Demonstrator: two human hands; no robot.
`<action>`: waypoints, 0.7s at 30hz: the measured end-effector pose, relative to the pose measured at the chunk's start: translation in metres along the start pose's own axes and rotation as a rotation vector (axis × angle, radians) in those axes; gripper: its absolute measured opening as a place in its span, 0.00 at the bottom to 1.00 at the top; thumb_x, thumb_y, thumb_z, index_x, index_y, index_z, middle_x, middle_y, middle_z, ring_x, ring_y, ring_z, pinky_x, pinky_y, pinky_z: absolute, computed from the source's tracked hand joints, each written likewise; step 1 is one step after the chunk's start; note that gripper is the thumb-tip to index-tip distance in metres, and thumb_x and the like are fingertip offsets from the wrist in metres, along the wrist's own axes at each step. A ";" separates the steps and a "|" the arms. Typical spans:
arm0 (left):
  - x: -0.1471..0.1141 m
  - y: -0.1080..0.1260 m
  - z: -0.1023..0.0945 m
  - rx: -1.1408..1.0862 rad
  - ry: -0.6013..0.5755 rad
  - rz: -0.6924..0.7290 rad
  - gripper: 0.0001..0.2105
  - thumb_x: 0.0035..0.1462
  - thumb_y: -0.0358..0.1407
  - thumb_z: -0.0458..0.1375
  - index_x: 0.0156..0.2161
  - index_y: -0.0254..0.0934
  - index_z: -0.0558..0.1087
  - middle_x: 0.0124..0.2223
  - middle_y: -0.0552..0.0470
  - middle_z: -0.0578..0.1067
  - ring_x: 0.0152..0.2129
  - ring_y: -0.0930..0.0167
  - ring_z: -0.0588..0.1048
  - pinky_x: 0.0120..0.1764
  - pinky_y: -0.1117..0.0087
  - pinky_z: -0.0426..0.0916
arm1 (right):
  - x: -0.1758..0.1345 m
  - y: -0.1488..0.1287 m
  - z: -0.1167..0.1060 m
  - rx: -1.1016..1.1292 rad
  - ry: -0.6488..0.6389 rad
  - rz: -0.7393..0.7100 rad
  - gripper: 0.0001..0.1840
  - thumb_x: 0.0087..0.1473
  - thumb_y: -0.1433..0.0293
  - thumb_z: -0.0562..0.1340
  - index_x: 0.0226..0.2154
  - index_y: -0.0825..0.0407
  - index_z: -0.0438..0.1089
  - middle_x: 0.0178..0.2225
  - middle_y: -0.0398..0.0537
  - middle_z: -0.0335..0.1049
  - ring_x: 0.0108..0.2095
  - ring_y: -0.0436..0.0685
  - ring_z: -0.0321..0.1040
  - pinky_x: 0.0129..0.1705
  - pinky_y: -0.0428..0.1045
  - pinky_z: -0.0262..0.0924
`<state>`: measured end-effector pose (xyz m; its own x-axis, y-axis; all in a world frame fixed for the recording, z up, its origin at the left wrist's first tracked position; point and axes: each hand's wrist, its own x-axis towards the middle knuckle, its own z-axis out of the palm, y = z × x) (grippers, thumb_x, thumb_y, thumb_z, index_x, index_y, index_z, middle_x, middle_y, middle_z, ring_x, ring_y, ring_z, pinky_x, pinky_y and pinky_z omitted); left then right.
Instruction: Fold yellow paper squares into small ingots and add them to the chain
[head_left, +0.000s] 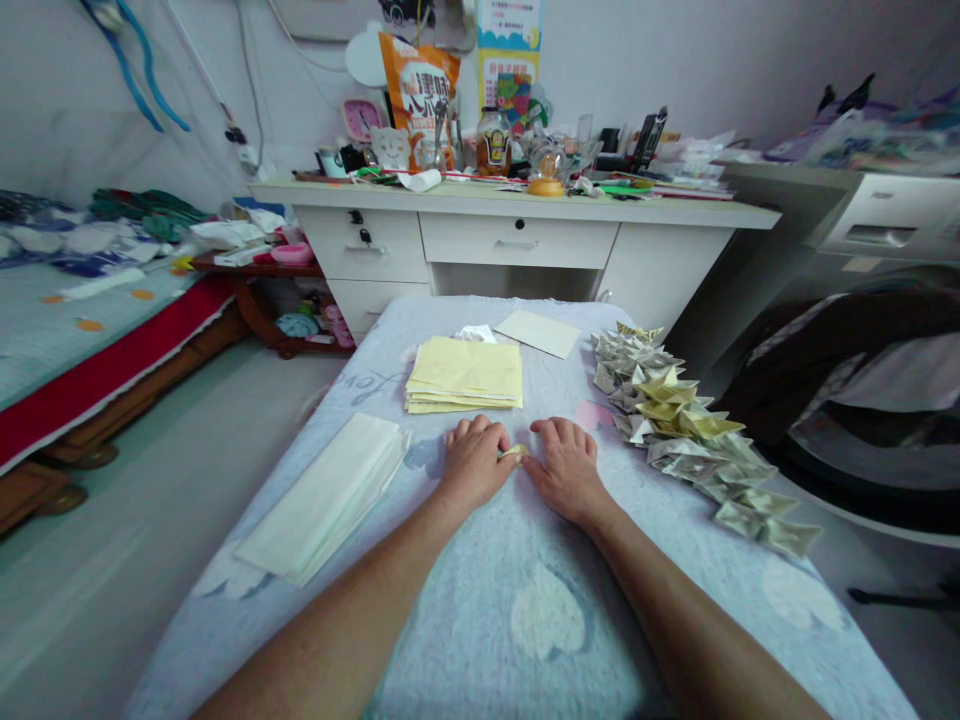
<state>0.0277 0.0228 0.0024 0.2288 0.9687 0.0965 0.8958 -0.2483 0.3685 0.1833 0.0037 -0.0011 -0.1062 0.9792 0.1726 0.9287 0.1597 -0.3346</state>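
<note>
Between my two hands is a small folded piece of yellow paper [515, 452], low on the cloth-covered table. My left hand [474, 462] is closed on its left end, thumb and fingers together. The thumb of my right hand [568, 468] presses the paper's right end, with the other fingers curled over the cloth. Just beyond my left hand lies a stack of yellow paper sheets [465, 372]. To the left rests a pile of long pale folded paper strips [326, 495]. Rows of folded paper pieces with pointed ends [686, 425], silvery and gold, stand to the right.
A flat pale card [537, 333] and a crumpled white paper [476, 334] lie at the table's far end. Behind stands a white desk [517, 240] crowded with jars and a snack bag. A washing machine [885, 225] is on the right, a bed [97, 350] on the left.
</note>
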 end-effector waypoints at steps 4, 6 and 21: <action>0.000 -0.001 0.001 -0.001 0.005 0.003 0.08 0.53 0.43 0.59 0.35 0.42 0.69 0.41 0.53 0.70 0.42 0.64 0.65 0.42 0.64 0.57 | 0.001 -0.001 0.001 -0.042 -0.014 -0.003 0.23 0.56 0.60 0.58 0.54 0.45 0.59 0.52 0.52 0.59 0.52 0.62 0.53 0.54 0.58 0.44; 0.000 -0.001 0.001 -0.004 0.002 0.003 0.08 0.53 0.43 0.59 0.35 0.42 0.69 0.41 0.53 0.70 0.42 0.64 0.65 0.42 0.64 0.57 | 0.002 -0.001 0.002 -0.053 -0.021 -0.006 0.23 0.57 0.60 0.56 0.55 0.43 0.58 0.53 0.52 0.59 0.53 0.61 0.53 0.54 0.58 0.44; 0.001 -0.008 -0.006 -0.002 -0.028 -0.079 0.07 0.52 0.43 0.59 0.33 0.44 0.71 0.41 0.54 0.70 0.42 0.64 0.65 0.44 0.62 0.57 | -0.001 0.008 -0.002 -0.002 -0.088 -0.039 0.28 0.53 0.71 0.57 0.57 0.42 0.56 0.55 0.50 0.57 0.54 0.61 0.52 0.55 0.57 0.44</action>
<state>0.0183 0.0254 0.0046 0.1681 0.9849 0.0409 0.9109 -0.1710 0.3756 0.1917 0.0036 -0.0019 -0.1731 0.9794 0.1037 0.9241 0.1979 -0.3271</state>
